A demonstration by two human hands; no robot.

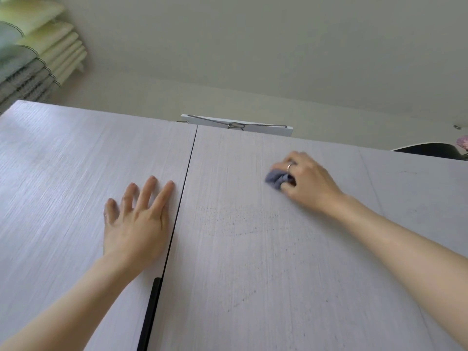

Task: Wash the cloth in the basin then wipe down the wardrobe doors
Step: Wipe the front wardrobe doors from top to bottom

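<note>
I look up along two pale wood-grain wardrobe doors. My left hand (138, 219) lies flat with spread fingers on the left door (63, 173), beside the dark gap between the doors. My right hand (307, 179) grips a bunched blue-grey cloth (277, 179) and holds it against the upper part of the right door (253, 249). Only a small part of the cloth shows past my fingers. Faint speckled marks and a damp arc show on the right door below the cloth.
A black handle (152, 310) runs along the left door's edge near the bottom. A white board with a wire clip (236, 125) sits on top of the wardrobe. Folded curtains or blinds (33, 54) hang at top left. A dark object (428, 149) and a pink flower (463, 143) sit far right.
</note>
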